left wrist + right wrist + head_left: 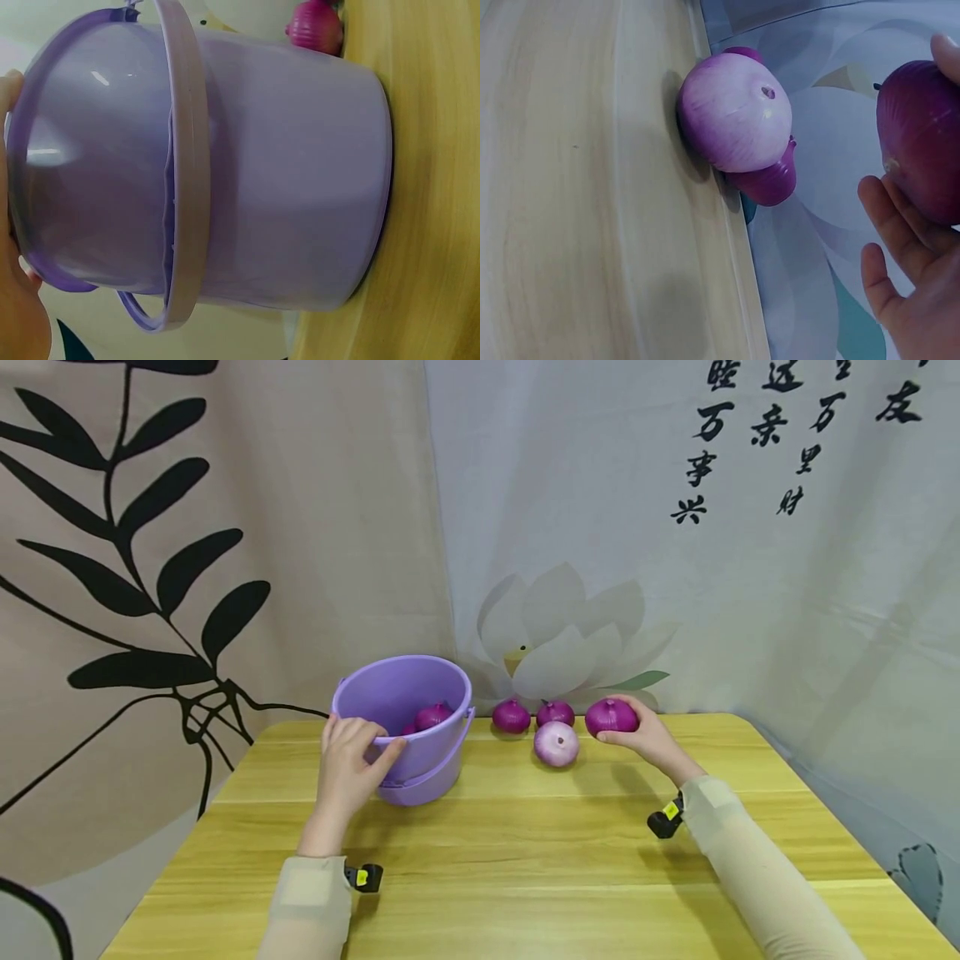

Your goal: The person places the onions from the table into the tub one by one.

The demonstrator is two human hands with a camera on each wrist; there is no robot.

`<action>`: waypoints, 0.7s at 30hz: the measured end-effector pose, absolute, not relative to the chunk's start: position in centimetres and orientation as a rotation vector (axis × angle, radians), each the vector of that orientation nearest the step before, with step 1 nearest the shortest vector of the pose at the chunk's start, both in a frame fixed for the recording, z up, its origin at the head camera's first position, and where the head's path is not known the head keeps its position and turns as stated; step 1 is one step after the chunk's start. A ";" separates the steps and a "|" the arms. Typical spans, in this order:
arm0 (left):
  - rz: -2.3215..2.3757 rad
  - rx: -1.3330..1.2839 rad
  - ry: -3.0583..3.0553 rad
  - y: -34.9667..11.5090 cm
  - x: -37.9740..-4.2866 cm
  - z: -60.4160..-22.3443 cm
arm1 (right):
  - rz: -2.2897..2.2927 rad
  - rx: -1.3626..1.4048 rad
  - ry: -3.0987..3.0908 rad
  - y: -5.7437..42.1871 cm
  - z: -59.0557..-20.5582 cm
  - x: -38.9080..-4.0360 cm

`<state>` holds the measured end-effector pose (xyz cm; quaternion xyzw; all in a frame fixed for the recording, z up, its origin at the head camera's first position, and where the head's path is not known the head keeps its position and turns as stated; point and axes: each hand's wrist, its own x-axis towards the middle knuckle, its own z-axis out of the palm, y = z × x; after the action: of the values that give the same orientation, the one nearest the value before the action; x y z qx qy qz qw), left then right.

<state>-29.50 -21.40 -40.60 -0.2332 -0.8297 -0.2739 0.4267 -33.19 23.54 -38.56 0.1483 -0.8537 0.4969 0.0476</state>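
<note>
A purple bucket (420, 768) stands on the left part of the table, its handle hanging down at the front. Inside it lie red onions (432, 717), partly hidden by the rim. My left hand (349, 760) grips the near left rim, thumb outside toward the front. On the right, my right hand (643, 739) holds a red onion (611, 716) between thumb and fingers, raised off the table. Left of that hand, a paler, whitish-purple onion (557, 744) sits in front of two dark red onions, one (511, 717) at left and one (555, 713) behind.
The wooden table (525, 877) reaches back to a hanging cloth (360, 527) with printed leaves, a lotus and writing. The bucket and onions stand near the table's back edge. A small black device (665, 820) is strapped at the right wrist, another (364, 877) at the left.
</note>
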 end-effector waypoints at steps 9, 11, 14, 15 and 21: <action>-0.672 -0.575 -2.076 -21.4 -29.5 -40.5 | 1.523 0.487 -2.576 23.8 -39.1 -34.2; -0.672 -0.575 -2.073 -21.4 -29.5 -40.6 | 1.524 0.486 -2.572 24.1 -39.8 -35.0; -0.671 -0.575 -2.074 -21.3 -29.5 -40.6 | 1.520 0.482 -2.567 24.5 -40.5 -35.8; -0.670 -0.576 -2.074 -21.3 -29.5 -40.6 | 1.520 0.486 -2.563 24.5 -40.4 -35.9; -0.678 -0.581 -2.069 -21.3 -29.6 -40.6 | 1.495 0.479 -2.568 24.4 -40.0 -36.0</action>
<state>-29.58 -21.31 -40.61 -0.2329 -0.8291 -0.2719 0.4294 -36.03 24.39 -40.01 0.1588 -0.8514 0.4956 0.0658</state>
